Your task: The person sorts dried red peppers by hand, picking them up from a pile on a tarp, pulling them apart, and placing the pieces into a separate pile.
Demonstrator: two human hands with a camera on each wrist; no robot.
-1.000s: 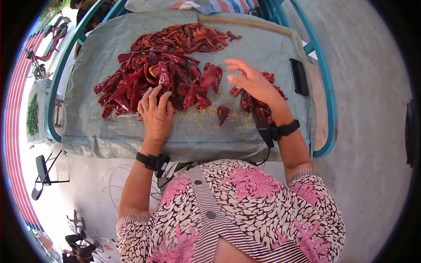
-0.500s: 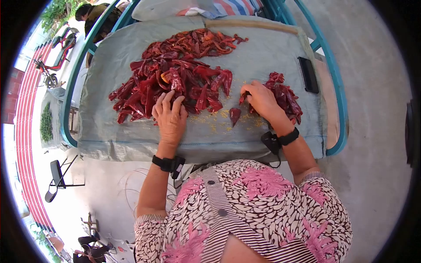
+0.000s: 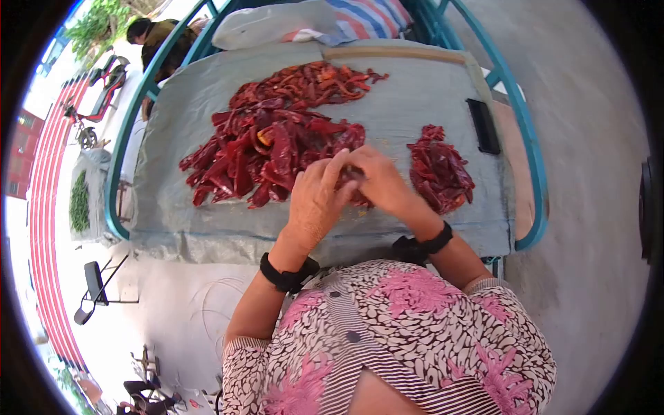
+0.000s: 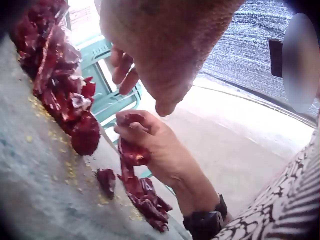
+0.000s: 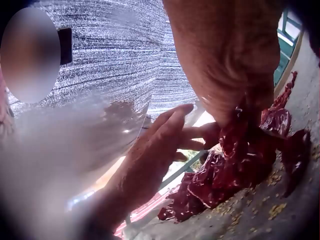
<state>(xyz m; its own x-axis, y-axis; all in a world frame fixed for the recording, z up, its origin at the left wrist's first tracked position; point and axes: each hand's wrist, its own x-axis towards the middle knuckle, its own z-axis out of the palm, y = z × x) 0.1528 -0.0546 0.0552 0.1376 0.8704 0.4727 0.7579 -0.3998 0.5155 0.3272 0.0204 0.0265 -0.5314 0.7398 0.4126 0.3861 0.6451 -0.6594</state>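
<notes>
My right hand [image 3: 386,183] pinches a dried red pepper [image 5: 234,140], which hangs below the fingers in the right wrist view. Close beside it is my left hand [image 3: 315,200], its fingers spread loosely toward the pepper; in the left wrist view nothing shows between that thumb and fingers. Both hands meet over the near right edge of a large heap of glossy red peppers [image 3: 235,162]. In the head view the fingers mostly hide the held pepper. A smaller pepper pile [image 3: 443,173] lies right of my right hand.
Behind the large heap lie thinner, orange-red pepper pieces [image 3: 304,81]. Yellow seeds [image 5: 275,210] are scattered on the grey cloth [image 3: 200,232]. A black phone [image 3: 483,126] rests near the right side. Blue-green metal rails [image 3: 529,159] frame the surface. Another person [image 3: 162,48] is beyond the left rail.
My right hand has gone from the small pile leftward to the left hand, bringing a pepper. My left hand has come off the heap and moved right to meet it.
</notes>
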